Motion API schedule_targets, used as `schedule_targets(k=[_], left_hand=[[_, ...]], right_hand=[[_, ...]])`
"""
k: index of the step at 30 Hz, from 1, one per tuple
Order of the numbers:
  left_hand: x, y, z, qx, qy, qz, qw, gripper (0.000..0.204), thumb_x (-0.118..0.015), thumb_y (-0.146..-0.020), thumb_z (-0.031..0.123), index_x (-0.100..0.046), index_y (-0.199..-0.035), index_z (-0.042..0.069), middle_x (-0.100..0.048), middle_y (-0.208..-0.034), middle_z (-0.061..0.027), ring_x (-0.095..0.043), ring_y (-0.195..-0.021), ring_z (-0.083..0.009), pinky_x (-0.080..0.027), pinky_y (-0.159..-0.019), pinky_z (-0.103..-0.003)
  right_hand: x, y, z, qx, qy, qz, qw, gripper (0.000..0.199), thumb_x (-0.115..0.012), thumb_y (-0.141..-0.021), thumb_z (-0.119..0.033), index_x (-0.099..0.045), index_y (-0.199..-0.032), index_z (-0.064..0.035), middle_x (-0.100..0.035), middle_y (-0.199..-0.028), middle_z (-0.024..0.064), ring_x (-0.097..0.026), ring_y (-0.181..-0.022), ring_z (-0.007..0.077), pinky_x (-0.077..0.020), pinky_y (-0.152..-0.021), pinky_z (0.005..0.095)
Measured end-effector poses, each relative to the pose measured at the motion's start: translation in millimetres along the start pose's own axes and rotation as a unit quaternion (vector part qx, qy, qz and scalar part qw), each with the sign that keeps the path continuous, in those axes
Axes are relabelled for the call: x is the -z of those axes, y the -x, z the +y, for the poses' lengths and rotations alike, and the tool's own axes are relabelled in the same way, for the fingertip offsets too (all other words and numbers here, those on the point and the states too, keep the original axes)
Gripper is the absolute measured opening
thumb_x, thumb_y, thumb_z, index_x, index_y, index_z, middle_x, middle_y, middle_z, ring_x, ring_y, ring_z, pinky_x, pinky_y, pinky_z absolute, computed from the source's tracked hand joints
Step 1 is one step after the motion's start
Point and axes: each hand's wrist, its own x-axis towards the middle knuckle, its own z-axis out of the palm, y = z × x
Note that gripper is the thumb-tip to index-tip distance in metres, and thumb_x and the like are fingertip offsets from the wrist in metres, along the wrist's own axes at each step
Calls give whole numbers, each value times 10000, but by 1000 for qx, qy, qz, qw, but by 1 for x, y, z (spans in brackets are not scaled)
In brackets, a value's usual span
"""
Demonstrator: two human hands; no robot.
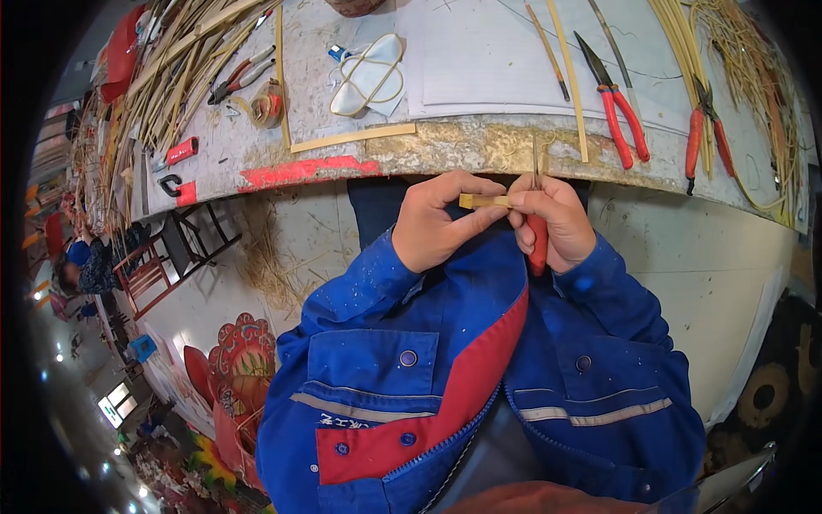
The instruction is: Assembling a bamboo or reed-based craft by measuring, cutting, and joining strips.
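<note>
My left hand (444,216) pinches a short pale bamboo strip (481,201) between thumb and fingers, just off the table's front edge. Close beside it, my right hand (558,218) is closed around a red-handled knife (538,247). Its narrow blade, seen nearly edge-on, points up toward the table from between the fingers. The right thumb also presses on the right end of the strip, so both hands meet there. Where exactly the blade sits against the strip is hidden by the fingers.
On the worktable (479,141) lie red-handled long-nose pliers (612,103), further pliers (707,128) at right, and cutting pliers (243,77) at left. A white mask (368,75), a tape roll (266,104) and a flat bamboo strip (353,137) lie nearer the left. A chair (154,272) stands beyond.
</note>
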Motion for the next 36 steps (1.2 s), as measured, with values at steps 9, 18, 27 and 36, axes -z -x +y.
schedule_targets(k=[9, 18, 27, 36], left_hand=[[4, 2, 5, -59, -150, -18, 987, 213, -875, -840, 93, -760, -1007, 31, -726, -855, -86, -703, -733, -164, -555, -667, -307], [14, 15, -19, 284, 377, -91, 877, 230, -876, -868, 123, -743, -998, -12, -699, -835, -53, -671, -713, -136, -562, -675, -322], [9, 8, 14, -192, -272, 134, 933, 326, -879, -815, 93, -737, -1098, 16, -714, -851, -89, -692, -695, -206, -567, -665, -329], [-2, 19, -1, -102, -164, 8, 981, 315, -861, -843, 94, -728, -1119, 19, -751, -921, -91, -716, -742, -182, -564, -643, -290]], right_hand=[[-2, 2, 3, 27, 138, 20, 990, 144, -709, -975, -128, -627, -993, -11, -655, -766, 58, -569, -512, 93, -452, -468, 233], [-6, 10, 1, 182, 310, -62, 931, 163, -686, -1004, -133, -651, -1036, 24, -663, -766, 40, -575, -567, 64, -448, -530, 212], [-3, 4, 5, 101, 174, 22, 979, 155, -694, -991, -138, -628, -947, -5, -620, -687, 44, -557, -507, 92, -447, -476, 239], [-8, 4, 8, 52, 135, -20, 989, 163, -685, -990, -150, -618, -943, -9, -611, -688, 56, -571, -524, 114, -461, -485, 257]])
